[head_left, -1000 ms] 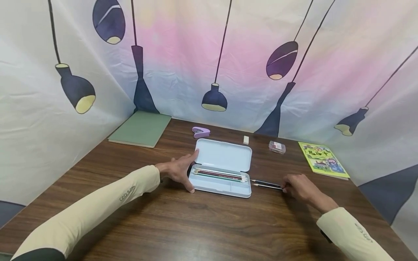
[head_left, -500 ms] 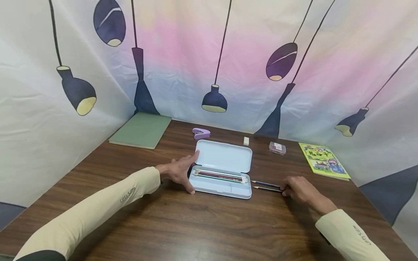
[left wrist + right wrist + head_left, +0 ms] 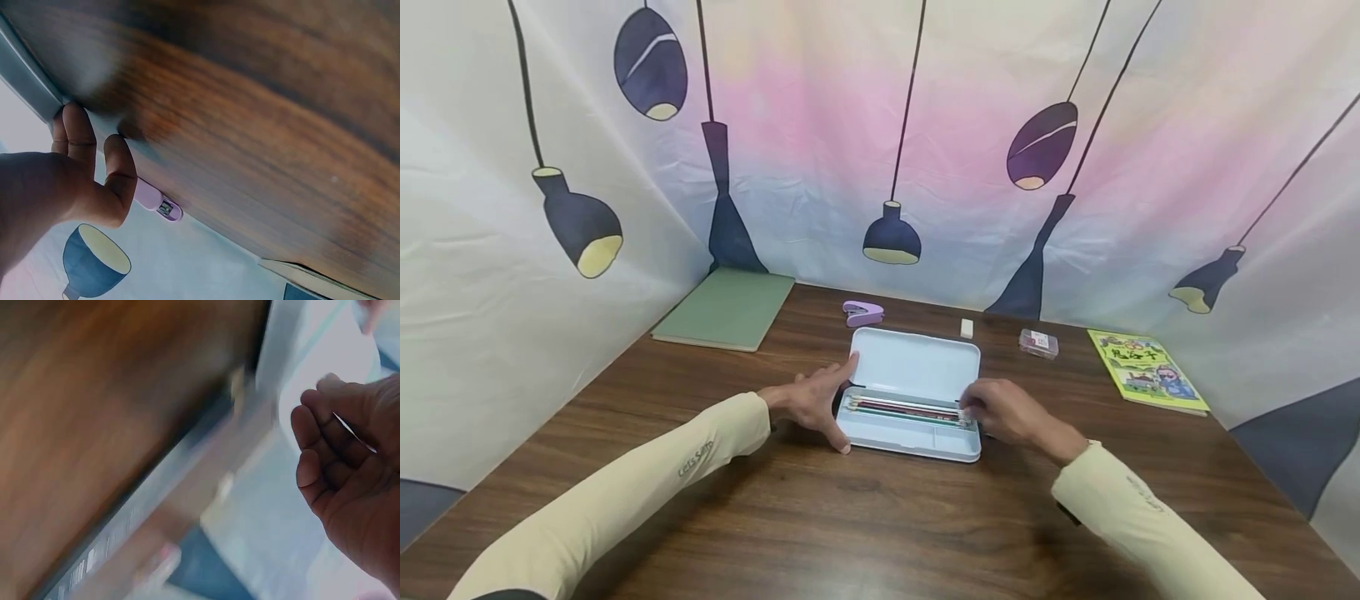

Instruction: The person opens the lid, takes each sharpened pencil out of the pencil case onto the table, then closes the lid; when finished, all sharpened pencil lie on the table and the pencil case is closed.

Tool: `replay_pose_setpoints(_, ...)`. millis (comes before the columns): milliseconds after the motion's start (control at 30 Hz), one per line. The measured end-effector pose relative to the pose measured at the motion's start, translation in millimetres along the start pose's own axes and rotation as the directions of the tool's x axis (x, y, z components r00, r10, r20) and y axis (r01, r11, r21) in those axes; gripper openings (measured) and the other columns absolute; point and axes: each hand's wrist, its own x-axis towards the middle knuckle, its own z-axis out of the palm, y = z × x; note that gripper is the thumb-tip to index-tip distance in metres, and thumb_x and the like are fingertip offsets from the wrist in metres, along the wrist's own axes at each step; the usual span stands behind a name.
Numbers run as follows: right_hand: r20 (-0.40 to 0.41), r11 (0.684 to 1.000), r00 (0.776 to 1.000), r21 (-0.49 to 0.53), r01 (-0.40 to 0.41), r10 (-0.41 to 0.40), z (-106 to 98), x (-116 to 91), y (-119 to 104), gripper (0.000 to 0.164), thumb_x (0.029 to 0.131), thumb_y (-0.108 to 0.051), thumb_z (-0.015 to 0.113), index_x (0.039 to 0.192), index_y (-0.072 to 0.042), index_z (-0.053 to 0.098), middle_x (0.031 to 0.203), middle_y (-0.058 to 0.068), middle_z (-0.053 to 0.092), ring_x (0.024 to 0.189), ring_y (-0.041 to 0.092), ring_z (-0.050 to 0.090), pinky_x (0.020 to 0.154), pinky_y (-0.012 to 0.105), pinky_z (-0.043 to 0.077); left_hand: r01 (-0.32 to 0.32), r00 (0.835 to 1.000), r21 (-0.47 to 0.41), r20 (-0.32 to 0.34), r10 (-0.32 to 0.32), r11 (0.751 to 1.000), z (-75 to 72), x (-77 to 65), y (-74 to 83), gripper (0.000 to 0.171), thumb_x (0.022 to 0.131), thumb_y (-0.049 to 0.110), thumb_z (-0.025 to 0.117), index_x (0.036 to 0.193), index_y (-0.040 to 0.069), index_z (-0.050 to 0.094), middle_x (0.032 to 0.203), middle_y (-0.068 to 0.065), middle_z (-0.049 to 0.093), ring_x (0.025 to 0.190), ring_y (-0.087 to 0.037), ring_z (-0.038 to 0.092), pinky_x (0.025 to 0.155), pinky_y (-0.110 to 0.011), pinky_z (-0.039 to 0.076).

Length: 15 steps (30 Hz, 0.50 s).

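Pencils point(image 3: 910, 409) lie lengthwise in the back compartment of the pale blue pencil case point(image 3: 916, 363), their right-hand ends beside the right fingertips. The big change: half a second ago I had the right hand point(image 3: 1006, 411) well to the right, at two dark pencils on the table point(image 3: 850, 517); now its fingers are at the case's right end, and I can't make out that pair in the head view. I take it the work now sits at the case, not out on the wood. Those fingers are curled, thumb near forefinger; whether they clamp a pencil I can't tell from here. The left hand point(image 3: 811, 406) has stayed put, thumb and fingers spread apart along the case's left end, which should steady it. Beyond the right fingertips lie the eraser point(image 3: 967, 328), clear box point(image 3: 1039, 343) and yellow book point(image 3: 1148, 371); beyond the left, the purple stapler point(image 3: 863, 313) and green notebook point(image 3: 725, 310).
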Motion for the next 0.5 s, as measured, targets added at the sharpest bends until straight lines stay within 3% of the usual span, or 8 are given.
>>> replay_pose_setpoints(133,0.068,0.995,0.993,0.020,-0.094,0.092,20,12,-20,0.015,0.088,-0.011,0.060,0.099,-0.004,0.066,0.089,0.001,0.060,0.081,0.012,0.055,0.074,0.033,0.048,0.008,1.000,-0.001,0.007,-0.008,1.000,1.8,0.3,-0.5,0.132,0.054,0.044,0.085,0.147,0.016,-0.005,0.148,-0.019,0.015,0.134,-0.037,0.009,0.096,-0.067,0.002)
replay_pose_setpoints(233,0.058,0.989,0.988,0.011,-0.146,0.146,26,16,-29,0.016,0.088,-0.016,0.060,0.099,-0.006,0.066,0.089,-0.001,0.058,0.079,0.012,0.054,0.074,0.032,0.047,0.008,1.000,0.006,0.002,-0.008,1.000,2.0,0.7,-0.7,0.132,0.053,0.044,0.085,0.147,0.016,-0.005,0.148,-0.019,0.014,0.134,-0.036,0.011,0.097,-0.066,0.003)
replay_pose_setpoints(500,0.042,0.997,0.996,-0.016,-0.077,0.078,27,21,-28,0.009,0.087,-0.017,0.062,0.091,-0.010,0.066,0.082,-0.002,0.059,0.074,0.012,0.052,0.075,0.036,0.041,-0.003,1.000,0.026,-0.009,0.003,1.000,-0.3,2.0,-1.2,0.134,0.051,0.045,0.085,0.147,0.015,-0.004,0.147,-0.020,0.016,0.133,-0.038,0.013,0.096,-0.067,0.004)
